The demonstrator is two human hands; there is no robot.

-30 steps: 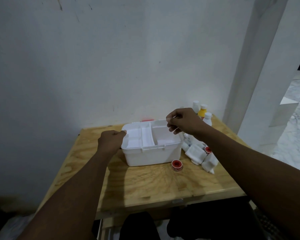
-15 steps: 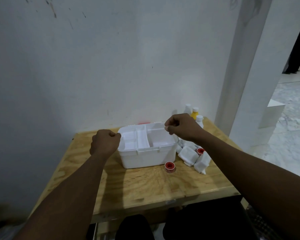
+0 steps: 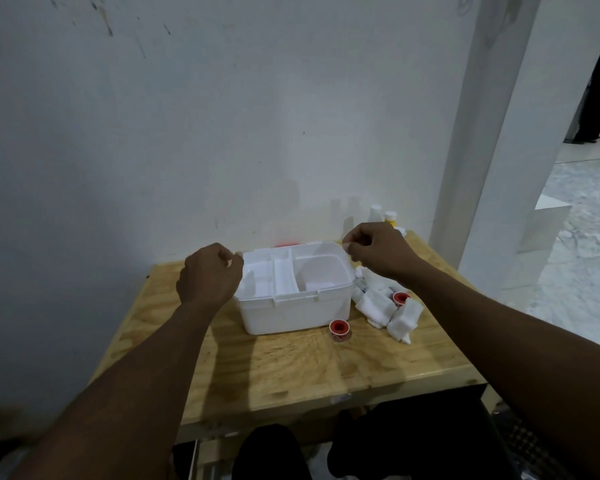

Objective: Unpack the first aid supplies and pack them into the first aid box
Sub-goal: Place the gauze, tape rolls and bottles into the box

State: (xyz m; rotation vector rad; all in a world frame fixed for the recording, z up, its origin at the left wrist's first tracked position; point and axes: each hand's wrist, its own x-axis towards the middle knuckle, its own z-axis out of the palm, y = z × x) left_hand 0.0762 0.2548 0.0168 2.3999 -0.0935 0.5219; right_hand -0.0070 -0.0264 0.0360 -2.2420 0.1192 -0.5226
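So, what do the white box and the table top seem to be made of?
The first aid box looks like moulded white plastic, smooth and slightly glossy, with thin walls and moulded dividers. The table top looks like plywood, light and unpainted, with visible swirling grain.

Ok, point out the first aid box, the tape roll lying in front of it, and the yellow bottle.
first aid box (image 3: 293, 315): head view, bare front wall.
tape roll (image 3: 340, 328): head view, red top face.
yellow bottle (image 3: 391, 218): head view, neck below its cap.
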